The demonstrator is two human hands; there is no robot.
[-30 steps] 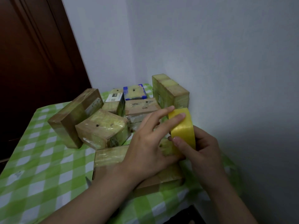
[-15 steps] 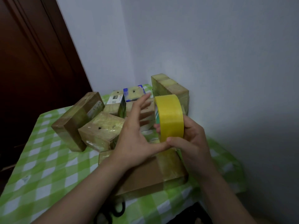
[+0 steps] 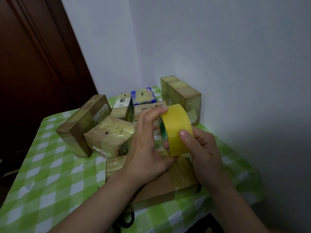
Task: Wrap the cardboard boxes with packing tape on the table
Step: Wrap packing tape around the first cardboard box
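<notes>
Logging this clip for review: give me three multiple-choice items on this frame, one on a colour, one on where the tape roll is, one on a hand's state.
1. The tablecloth is: A) red and white B) green and white C) plain blue
2. The tape roll is: A) lying on the tablecloth B) inside an open box C) held above the flat box
3. The right hand is: A) gripping the tape roll B) flat on the tablecloth C) out of view

Answers: 1 B, its checks show both colours; 2 C, the left hand helps hold it clear over that box; 3 A, its thumb lies across the roll's yellow face.
</notes>
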